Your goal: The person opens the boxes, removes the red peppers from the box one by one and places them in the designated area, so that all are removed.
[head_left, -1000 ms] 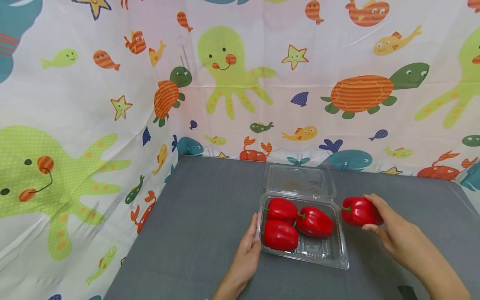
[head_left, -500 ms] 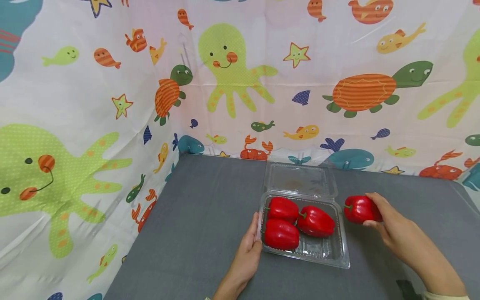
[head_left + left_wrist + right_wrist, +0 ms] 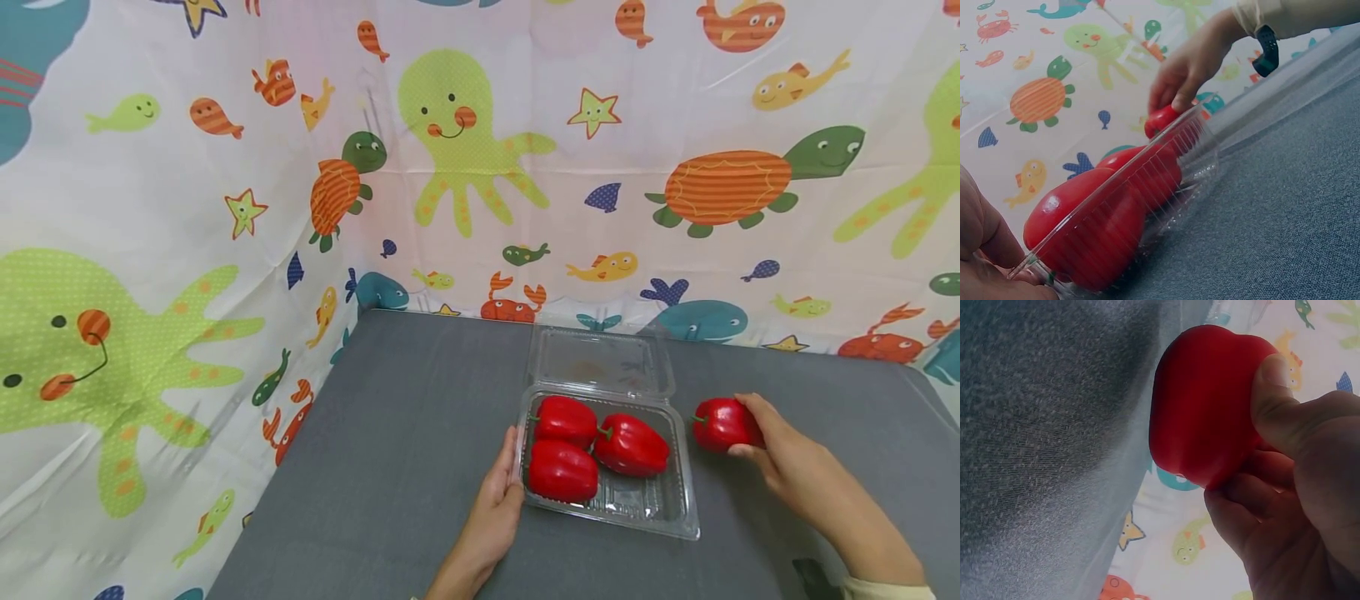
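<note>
A clear plastic clamshell container (image 3: 652,508) stands on the grey cloth with its lid (image 3: 600,358) folded back. Three red bell peppers lie inside: one at the back left (image 3: 564,421), one at the front left (image 3: 562,471) and one toward the right (image 3: 632,446). My left hand (image 3: 487,504) grips the container's left side, thumb and fingers at the rim in the left wrist view. Just right of the container, my right hand (image 3: 791,454) holds another red bell pepper (image 3: 723,423) between thumb and fingers, its stem pointing left. In the right wrist view this pepper (image 3: 1204,406) shows its smooth side.
Grey cloth (image 3: 405,433) covers the table. Behind and to the left hangs a white curtain (image 3: 465,267) printed with sea animals, close behind the lid. A dark strap (image 3: 1266,53) hangs at the right wrist.
My right hand has shifted slightly right and lower with its bell pepper. The left hand, the container and the peppers in it stay as they were.
</note>
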### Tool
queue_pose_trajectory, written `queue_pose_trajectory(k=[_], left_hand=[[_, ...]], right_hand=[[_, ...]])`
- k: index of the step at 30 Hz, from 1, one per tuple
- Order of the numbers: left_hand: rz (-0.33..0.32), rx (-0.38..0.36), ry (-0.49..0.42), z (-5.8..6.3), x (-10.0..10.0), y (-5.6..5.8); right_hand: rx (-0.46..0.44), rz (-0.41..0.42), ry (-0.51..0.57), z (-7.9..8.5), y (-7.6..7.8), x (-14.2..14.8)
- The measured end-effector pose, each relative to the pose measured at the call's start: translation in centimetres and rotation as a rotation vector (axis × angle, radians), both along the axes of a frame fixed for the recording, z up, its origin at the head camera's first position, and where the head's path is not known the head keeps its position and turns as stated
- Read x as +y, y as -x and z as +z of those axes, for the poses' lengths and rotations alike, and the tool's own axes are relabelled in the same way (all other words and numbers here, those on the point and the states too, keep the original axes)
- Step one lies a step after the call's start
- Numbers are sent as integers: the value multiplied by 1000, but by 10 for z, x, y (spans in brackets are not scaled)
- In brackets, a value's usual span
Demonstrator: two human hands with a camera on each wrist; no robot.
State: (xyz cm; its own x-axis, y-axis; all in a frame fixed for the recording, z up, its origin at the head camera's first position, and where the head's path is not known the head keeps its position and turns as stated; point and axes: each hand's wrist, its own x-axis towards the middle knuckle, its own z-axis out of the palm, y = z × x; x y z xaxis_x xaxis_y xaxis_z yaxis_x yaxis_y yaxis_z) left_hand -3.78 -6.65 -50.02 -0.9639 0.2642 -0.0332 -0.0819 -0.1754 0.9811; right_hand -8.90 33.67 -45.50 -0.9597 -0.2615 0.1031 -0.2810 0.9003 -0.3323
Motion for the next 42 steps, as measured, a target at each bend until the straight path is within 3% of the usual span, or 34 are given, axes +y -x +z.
queue_pose_trajectory(k=[14,24,33,42], left_hand=[[3,-39,-6,2,0,-1],[-8,-2,-22,2,-2,0],[-8,2,-21,2,-1,-1],[-6,-3,-5,1,0,1]], right_hand=[[-31,15,3,-7,6,4],[-124,-30,0,-5,9,7],[-112,-23,28,-10,8,13],[-159,-43,30,-9,10,14]])
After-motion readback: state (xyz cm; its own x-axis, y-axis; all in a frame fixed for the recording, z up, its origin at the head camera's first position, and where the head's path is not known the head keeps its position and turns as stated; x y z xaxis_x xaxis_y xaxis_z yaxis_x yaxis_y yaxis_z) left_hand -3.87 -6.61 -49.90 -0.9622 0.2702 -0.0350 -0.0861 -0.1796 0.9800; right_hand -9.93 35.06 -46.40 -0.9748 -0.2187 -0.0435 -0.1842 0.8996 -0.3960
